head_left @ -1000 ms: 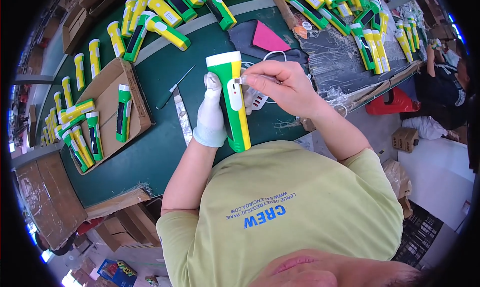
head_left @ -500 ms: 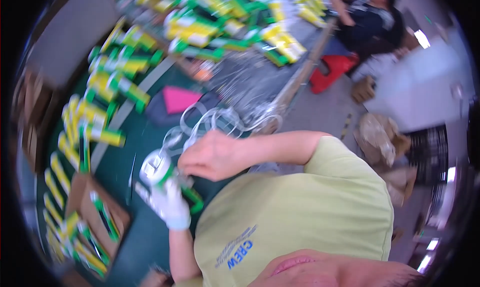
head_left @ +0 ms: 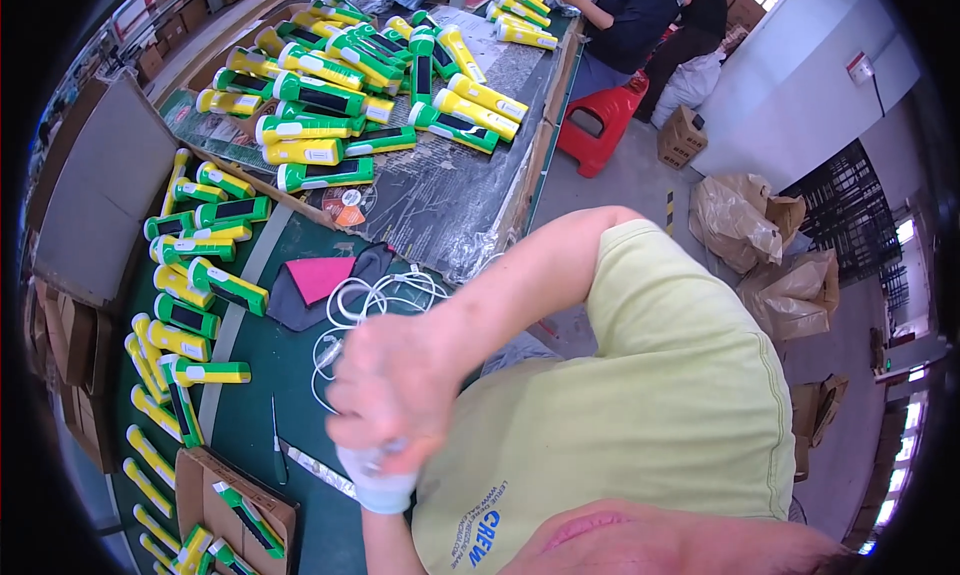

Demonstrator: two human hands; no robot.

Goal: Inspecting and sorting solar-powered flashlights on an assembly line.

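My bare right hand (head_left: 392, 375) is closed, knuckles up, in front of my chest and slightly blurred. It covers most of my left hand (head_left: 384, 490), which wears a white glove; only the cuff end and a bit of the palm side show. The left fingers are hidden, and whatever lies between the two hands cannot be made out. Just beyond the right hand, a coiled white cable (head_left: 352, 313) rests on the green tabletop (head_left: 240, 395). Left of the hands lie a thin screwdriver (head_left: 279, 455) and a silver strip (head_left: 318, 467).
Green and yellow flashlights (head_left: 320, 97) are heaped on the far table, with more (head_left: 205, 373) along the left. A cardboard box (head_left: 290, 515) holds several. A pink and grey cloth (head_left: 318, 280) lies past the cable. At far right, a person (head_left: 630, 20) sits near a red stool (head_left: 600, 125).
My right hand has moved toward me and over my left hand. The flashlight seen in the left hand earlier is now out of sight. The view has shifted and sharpened.
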